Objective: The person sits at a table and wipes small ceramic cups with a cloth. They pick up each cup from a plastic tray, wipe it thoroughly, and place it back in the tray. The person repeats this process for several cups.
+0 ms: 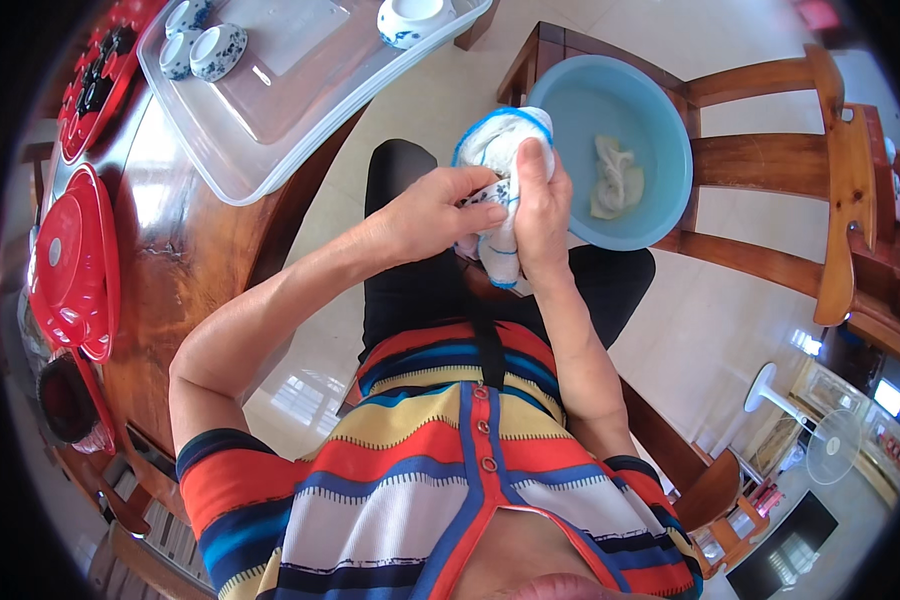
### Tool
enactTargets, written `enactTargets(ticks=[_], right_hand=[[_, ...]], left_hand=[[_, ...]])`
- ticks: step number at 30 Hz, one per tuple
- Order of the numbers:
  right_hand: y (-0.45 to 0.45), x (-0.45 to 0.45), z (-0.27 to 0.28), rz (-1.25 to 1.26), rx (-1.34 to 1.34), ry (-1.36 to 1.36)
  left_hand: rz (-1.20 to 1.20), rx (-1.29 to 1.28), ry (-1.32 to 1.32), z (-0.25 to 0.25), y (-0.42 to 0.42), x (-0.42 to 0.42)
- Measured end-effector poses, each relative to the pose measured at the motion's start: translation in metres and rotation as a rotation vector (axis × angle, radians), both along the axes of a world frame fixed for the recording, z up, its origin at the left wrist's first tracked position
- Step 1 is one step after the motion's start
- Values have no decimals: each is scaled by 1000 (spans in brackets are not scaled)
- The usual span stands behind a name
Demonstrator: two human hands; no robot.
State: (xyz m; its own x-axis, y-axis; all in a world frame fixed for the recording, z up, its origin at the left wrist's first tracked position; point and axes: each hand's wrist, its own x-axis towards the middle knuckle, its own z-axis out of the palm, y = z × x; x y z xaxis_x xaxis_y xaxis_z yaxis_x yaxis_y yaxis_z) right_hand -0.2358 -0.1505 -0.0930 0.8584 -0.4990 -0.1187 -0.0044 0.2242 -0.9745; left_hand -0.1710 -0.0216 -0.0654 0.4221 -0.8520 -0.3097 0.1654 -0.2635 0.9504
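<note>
My left hand (427,214) pinches a small white bowl (493,193) with a dark floral pattern between thumb and fingers. Around the bowl is a white towel (501,142) with blue edging, and it hides most of the bowl. My right hand (541,214) grips the towel from the other side, thumb pointing up along it. Both hands are held above my lap, between the table and a light blue basin (562,195). Inside the basin lies a crumpled pale cloth (615,180).
The basin rests on a wooden chair (757,165). On the wooden table (165,225) at left sits a clear plastic tray (285,112) carrying several upturned patterned bowls (219,52). Red plastic dishes (75,255) stand farther left. A white fan (832,446) is at lower right.
</note>
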Motion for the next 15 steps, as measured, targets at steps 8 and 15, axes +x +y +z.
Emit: enactTargets(ticks=[8,15], right_hand=[[-16,-4,-3,147,699,-16],[17,-1,-4,-6,-764,-289]], left_hand=[[136,-16,163,6,-3,-7],[214,81,24,1,-2,-1]])
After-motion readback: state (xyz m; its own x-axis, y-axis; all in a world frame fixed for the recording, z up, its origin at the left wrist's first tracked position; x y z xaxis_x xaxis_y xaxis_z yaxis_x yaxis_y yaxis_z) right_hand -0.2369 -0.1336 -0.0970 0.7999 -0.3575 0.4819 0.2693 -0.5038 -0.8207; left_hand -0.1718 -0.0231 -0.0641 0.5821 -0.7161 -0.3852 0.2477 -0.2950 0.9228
